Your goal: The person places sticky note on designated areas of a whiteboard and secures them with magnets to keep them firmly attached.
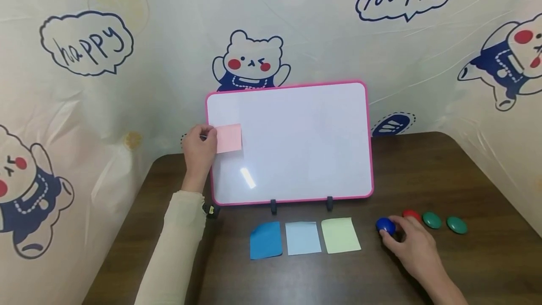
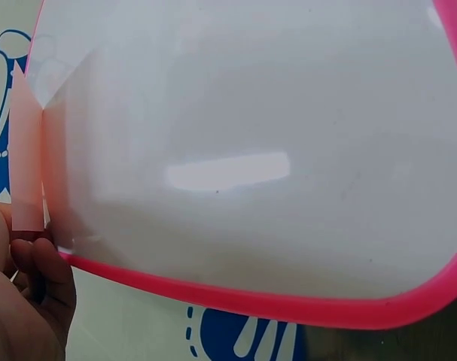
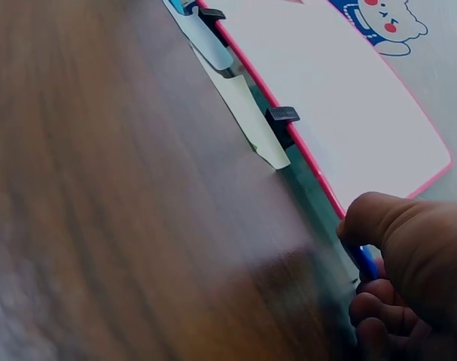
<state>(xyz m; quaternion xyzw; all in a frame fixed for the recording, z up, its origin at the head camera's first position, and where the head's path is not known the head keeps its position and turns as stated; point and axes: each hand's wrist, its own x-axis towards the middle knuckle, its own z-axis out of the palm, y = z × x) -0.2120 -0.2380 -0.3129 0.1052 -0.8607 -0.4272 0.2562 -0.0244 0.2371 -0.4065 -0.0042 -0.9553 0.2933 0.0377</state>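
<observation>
My left hand point(image 1: 200, 150) pinches the left edge of a pink sticky note point(image 1: 229, 138) against the left side of a pink-framed whiteboard point(image 1: 296, 154). In the left wrist view the pink note point(image 2: 26, 158) stands upright by the board's surface, with the fingers at its lower end. My right hand point(image 1: 417, 251) pinches a round blue magnet point(image 1: 385, 225) between thumb and fingers, at the right of the table. The right wrist view shows the blue magnet point(image 3: 361, 260) edge-on, partly hidden by the thumb. Just behind that hand lies a red magnet point(image 1: 411, 214), partly covered.
Two green magnets point(image 1: 432, 220) lie to the right of the red one. Before the board lie a blue note point(image 1: 266, 241), a light blue note point(image 1: 303, 238) and a pale green note point(image 1: 340, 235). Black feet point(image 1: 273, 207) hold the board up. A patterned cloth point(image 1: 169, 60) hangs behind.
</observation>
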